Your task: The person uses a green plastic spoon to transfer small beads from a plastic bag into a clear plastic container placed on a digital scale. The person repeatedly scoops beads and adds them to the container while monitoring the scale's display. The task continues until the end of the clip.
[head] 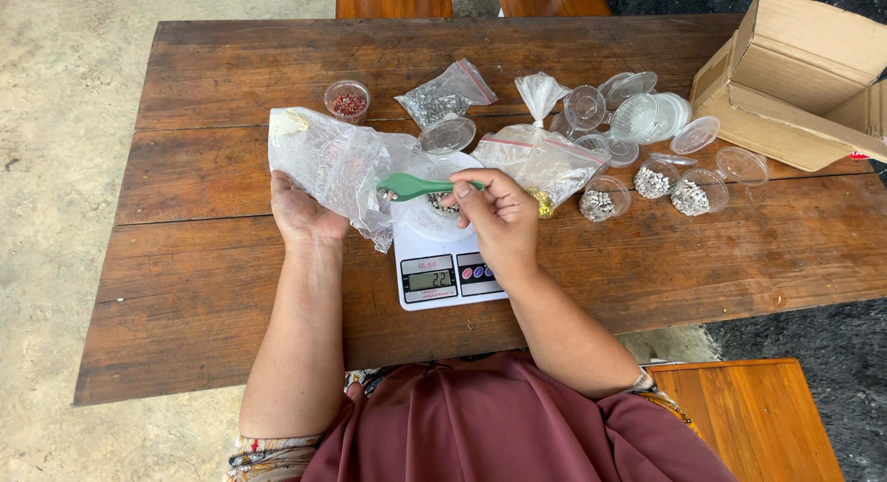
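My left hand (pixel 300 212) holds up a large clear plastic bag (pixel 328 158) by its lower edge, left of a white kitchen scale (pixel 443 265). My right hand (pixel 499 212) grips a green plastic spoon (pixel 411 185) by its handle, its bowl pointing left into the bag's mouth. A small clear cup (pixel 434 205) with pale grains sits on the scale's platform, partly hidden by my right hand. The scale's display is lit.
On the wooden table (pixel 203 288) lie a cup of red beads (pixel 347 101), a zip bag of grey bits (pixel 442 97), another bag (pixel 540 158), several filled cups (pixel 652 180), stacked lids (pixel 647 117) and an open cardboard box (pixel 795 85). A wooden stool (pixel 753 417) stands at right.
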